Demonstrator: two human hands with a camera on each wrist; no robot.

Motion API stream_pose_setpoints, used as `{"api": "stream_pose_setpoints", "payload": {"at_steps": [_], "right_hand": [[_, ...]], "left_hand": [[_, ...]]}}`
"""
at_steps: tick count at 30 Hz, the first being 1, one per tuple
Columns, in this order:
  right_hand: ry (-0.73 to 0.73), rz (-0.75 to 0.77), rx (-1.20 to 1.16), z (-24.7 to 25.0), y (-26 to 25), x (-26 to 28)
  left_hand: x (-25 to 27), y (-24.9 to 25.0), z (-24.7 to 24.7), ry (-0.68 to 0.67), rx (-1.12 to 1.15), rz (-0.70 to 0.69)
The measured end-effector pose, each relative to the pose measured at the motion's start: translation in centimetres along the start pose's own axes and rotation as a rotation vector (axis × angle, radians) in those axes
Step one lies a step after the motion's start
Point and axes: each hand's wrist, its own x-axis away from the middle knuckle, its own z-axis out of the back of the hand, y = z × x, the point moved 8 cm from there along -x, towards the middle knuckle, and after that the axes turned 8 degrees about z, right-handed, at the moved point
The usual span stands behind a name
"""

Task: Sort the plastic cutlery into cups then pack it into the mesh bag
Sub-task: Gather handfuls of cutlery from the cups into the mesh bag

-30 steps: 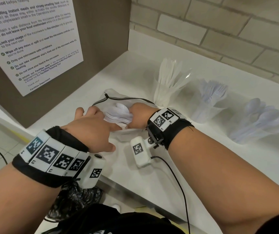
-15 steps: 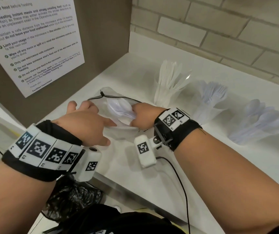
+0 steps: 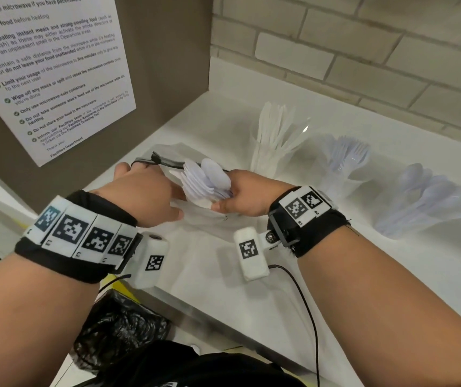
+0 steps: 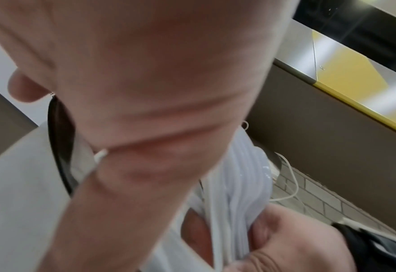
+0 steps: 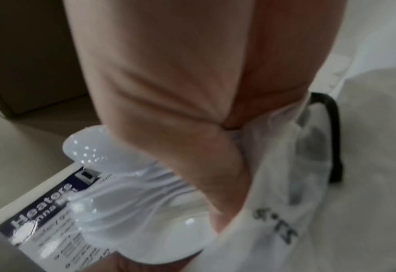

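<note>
My right hand [image 3: 242, 195] pinches a fanned stack of spoons [image 3: 205, 178] by the handles, over the mesh bag [image 3: 209, 219] near the counter's left front edge. My left hand [image 3: 142, 192] rests fingers relaxed on the bag's rim. Risk: the mouth sags shut and the bowls snag the mesh; the stack could splay.

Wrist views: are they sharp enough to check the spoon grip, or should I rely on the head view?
Left wrist: the left hand fills the frame, soft and blurred. Right wrist: motion blur, glare specks on the spoons, and the right hand hides the grip. Head: evenly lit and sharpest; the right hand grips the spoons over the mesh bag, though edges bow.
</note>
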Motion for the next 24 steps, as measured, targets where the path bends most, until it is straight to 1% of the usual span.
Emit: {"api": "stream_pose_setpoints", "payload": {"at_steps": [3, 5, 7, 9, 12, 13, 14, 15, 16, 18, 20, 24], "right_hand": [[0.012, -0.041, -0.016, 0.4, 0.3, 0.4], [-0.028, -0.044, 0.029, 0.3, 0.2, 0.5], [-0.080, -0.060, 0.117, 0.0, 0.3, 0.4], [-0.097, -0.094, 0.179, -0.1, 0.9, 0.3], [-0.131, -0.098, 0.275, -0.7, 1.3, 0.0], [-0.128, -0.081, 0.287, -0.9, 1.1, -0.1], [-0.103, -0.057, 0.273, -0.9, 1.0, -0.2], [-0.048, -0.033, 0.222, -0.6, 0.8, -0.2], [0.035, -0.015, 0.118, -0.1, 0.7, -0.2], [0.231, 0.020, -0.213, 1.3, 0.8, 0.1], [0.389, 0.083, -0.512, 2.6, 1.2, 0.6], [0.651, 0.176, -0.905, 5.4, 1.6, 1.5]], "left_hand": [[-0.7, 0.1, 0.2, -0.012, 0.012, 0.008], [-0.8, 0.1, 0.1, -0.041, 0.060, -0.037], [-0.4, -0.3, 0.3, -0.067, 0.199, -0.109], [0.1, -1.1, 1.2, -0.033, 0.377, -0.150], [0.2, -2.4, 2.7, 0.086, 0.654, -0.143], [0.1, -2.8, 2.9, 0.096, 0.709, -0.130], [-0.1, -2.9, 2.8, 0.083, 0.711, -0.122], [-0.2, -2.9, 2.5, 0.052, 0.674, -0.113], [-0.4, -2.9, 1.9, 0.021, 0.629, -0.104], [-0.6, -2.8, 0.9, -0.022, 0.571, -0.084], [-0.5, -2.4, 0.0, -0.064, 0.522, -0.072], [-0.1, -1.4, -1.7, -0.201, 0.400, -0.049]]}}
